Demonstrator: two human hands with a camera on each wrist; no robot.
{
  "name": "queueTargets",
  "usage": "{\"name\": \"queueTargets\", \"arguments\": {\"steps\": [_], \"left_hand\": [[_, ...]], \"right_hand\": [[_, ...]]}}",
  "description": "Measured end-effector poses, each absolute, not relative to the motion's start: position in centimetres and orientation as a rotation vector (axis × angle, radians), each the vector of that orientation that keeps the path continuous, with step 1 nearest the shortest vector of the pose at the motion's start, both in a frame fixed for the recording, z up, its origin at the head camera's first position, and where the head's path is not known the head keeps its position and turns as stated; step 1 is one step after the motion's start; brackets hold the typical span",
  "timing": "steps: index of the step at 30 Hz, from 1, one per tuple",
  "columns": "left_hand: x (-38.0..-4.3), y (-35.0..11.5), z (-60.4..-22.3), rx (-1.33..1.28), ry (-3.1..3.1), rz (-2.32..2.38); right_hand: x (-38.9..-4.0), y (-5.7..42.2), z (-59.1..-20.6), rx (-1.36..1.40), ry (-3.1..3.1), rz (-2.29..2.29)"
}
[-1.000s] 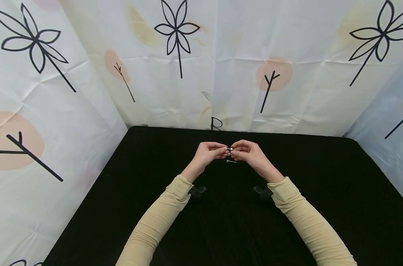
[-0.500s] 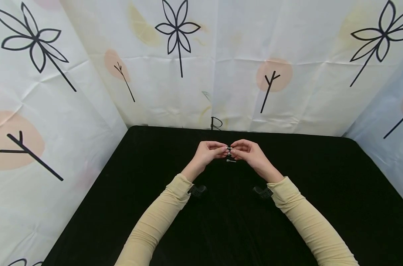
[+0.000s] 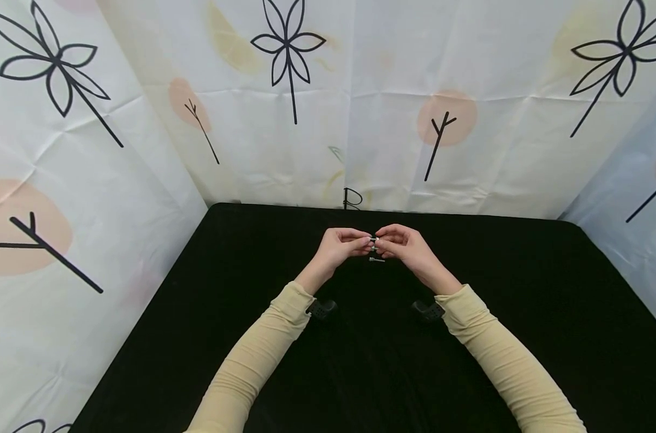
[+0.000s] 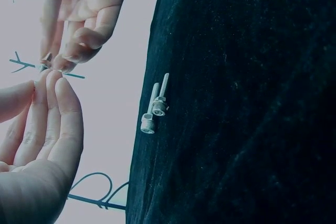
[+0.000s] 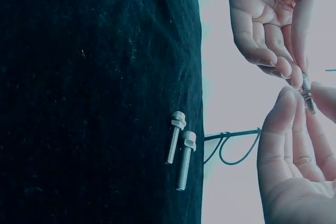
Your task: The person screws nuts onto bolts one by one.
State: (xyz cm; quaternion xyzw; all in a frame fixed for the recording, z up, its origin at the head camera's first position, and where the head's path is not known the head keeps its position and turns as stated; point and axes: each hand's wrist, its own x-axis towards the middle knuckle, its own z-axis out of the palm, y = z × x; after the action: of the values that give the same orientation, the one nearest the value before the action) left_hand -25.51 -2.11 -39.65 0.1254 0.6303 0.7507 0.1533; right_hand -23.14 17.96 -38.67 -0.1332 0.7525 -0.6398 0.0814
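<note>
Thumb and fingers of my left hand (image 3: 336, 248) pinch a small silver bolt (image 5: 305, 81), held over the far part of the black cloth. Facing it, my right hand (image 3: 407, 248) pinches the nut (image 5: 306, 94) on the bolt's threaded part. The threaded tip pokes out past the nut between the right fingertips. The bolt's head is hidden in the left fingers. Below the hands lie a shorter socket-head bolt (image 5: 174, 141) and a longer socket-head bolt (image 5: 185, 165), side by side. Each has a nut up near its head.
Black cloth (image 3: 371, 355) covers the table. Behind its far edge hangs a white curtain (image 3: 382, 132) printed with plants, which also runs along both sides. A dark camera mount (image 3: 322, 310) sits on the left wrist, and another mount (image 3: 428, 310) on the right.
Both hands stay nearly in place, still meeting at the fingertips. The right fingertips shift slightly around the nut. The whole head view moves up by a few pixels.
</note>
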Motion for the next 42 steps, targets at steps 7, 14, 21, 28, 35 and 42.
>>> {"name": "queueTargets", "arguments": {"steps": [7,14,21,28,35,42], "left_hand": [[-25.4,-2.0,-39.6,0.377,1.809,2.157],[-25.4,-2.0,-39.6,0.375,1.841,2.128],[-24.8,-2.2,-38.3,0.392,1.825,2.113],[-24.0,-2.4,-37.3,0.436,1.837,2.124],[-24.0,-2.5,-37.3,0.444,1.838,2.136],[-23.9,-2.4,-37.2,0.441,1.846,2.135]], "right_hand": [[-23.1,18.0,-38.6,-0.407,2.277,-1.933],[-23.1,17.8,-38.3,-0.325,2.375,-1.830],[-23.0,18.0,-38.5,-0.413,2.252,-1.974],[-23.1,17.8,-38.4,-0.419,2.321,-1.912],[-22.9,17.7,-38.2,-0.429,2.323,-1.935],[-23.0,17.8,-38.3,-0.452,2.348,-1.933]]}}
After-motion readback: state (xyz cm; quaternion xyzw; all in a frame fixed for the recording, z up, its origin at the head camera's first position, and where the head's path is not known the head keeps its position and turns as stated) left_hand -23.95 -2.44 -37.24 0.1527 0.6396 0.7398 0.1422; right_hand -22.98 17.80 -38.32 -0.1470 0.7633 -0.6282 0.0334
